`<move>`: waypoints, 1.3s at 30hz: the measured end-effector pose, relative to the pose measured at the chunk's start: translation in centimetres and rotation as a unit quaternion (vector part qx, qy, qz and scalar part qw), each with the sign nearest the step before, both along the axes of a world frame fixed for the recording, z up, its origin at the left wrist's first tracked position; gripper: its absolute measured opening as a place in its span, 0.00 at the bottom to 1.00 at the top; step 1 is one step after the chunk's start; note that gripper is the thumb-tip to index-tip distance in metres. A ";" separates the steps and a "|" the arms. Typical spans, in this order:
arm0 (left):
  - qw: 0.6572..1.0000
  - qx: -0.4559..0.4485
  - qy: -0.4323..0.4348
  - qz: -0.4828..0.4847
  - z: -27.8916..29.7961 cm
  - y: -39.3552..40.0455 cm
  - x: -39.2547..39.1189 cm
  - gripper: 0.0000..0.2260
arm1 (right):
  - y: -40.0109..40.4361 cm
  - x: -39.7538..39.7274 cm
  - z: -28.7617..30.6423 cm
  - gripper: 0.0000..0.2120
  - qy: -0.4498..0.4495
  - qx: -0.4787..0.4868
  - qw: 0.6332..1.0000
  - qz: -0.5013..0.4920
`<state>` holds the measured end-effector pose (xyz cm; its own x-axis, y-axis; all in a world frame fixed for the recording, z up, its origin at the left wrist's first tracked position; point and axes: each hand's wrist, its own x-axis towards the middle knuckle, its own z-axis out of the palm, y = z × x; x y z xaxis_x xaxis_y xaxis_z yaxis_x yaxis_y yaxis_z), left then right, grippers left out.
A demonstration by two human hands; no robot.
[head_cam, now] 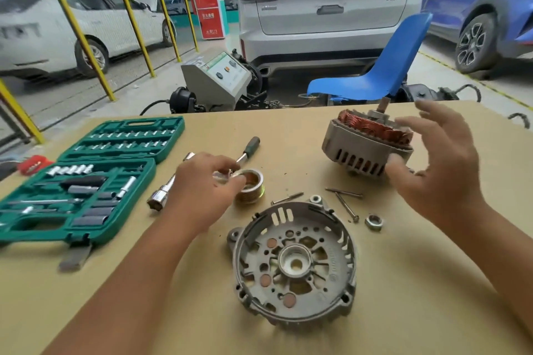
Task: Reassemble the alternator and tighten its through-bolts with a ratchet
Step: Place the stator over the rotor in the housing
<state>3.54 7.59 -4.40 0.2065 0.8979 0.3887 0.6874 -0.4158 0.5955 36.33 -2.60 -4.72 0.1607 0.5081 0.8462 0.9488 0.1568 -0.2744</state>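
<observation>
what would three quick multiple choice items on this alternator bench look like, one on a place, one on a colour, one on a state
1. Where does the hex nut lie?
A. inside the socket case
B. on the table right of the end cover
C. on the blue chair

2. What colour is the socket case?
A. green
B. yellow
C. white

3. What state is the end cover in?
A. bolted onto the stator housing
B. held in the right hand
C. lying apart on the table, inner side up

Answers:
1 B, the nut sits on the bare table beside the cover's upper right rim.
2 A, its open tray is green.
3 C, the cover lies alone, while the stator housing stands farther back by the right hand.
</observation>
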 end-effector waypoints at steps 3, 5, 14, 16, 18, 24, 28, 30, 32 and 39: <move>0.999 -0.005 -0.002 -0.044 -0.5 0.6 -0.4 0.05 | -1.0 -3.8 0.7 0.08 0.031 0.002 0.992 0.119; 0.998 -0.023 -0.004 -0.059 -1.1 0.5 -0.3 0.04 | -1.7 -6.5 0.7 0.05 0.136 -0.139 0.962 0.192; 0.997 -0.017 -0.001 -0.071 -1.9 0.5 0.1 0.04 | -2.7 -8.1 0.9 0.10 0.283 -0.459 0.820 0.191; 0.998 -0.011 -0.022 -0.060 -1.8 0.4 0.2 0.04 | -3.1 -8.3 0.8 0.11 0.281 -0.462 0.818 0.196; 0.998 -0.004 -0.050 -0.045 -1.7 0.2 0.3 0.03 | -3.4 -8.4 0.7 0.11 0.273 -0.441 0.833 0.193; 0.983 0.010 -0.164 -0.087 -0.7 -1.4 0.3 0.07 | -3.9 -7.1 1.2 0.09 0.292 -0.330 0.872 0.215; 0.924 -0.112 -0.288 -0.226 0.1 -3.1 0.4 0.17 | -4.1 -5.9 1.9 0.12 0.306 -0.163 0.915 0.205; 0.872 -0.209 -0.337 -0.288 0.5 -3.8 1.8 0.25 | -4.0 -5.6 1.8 0.11 0.258 -0.075 0.948 0.169; 0.855 -0.233 -0.325 -0.331 0.8 -4.5 4.3 0.26 | -3.7 -5.3 1.8 0.08 0.191 -0.004 0.973 0.125; 0.847 -0.187 -0.341 -0.362 6.6 -2.2 11.8 0.14 | -3.9 -1.4 4.5 0.16 0.558 0.051 0.766 0.315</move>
<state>15.39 5.36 2.22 0.5973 0.7185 0.3564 -0.2251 -0.2763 0.9343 34.93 -6.51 -0.23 0.5622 0.7235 0.4005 -0.1413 0.5613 -0.8155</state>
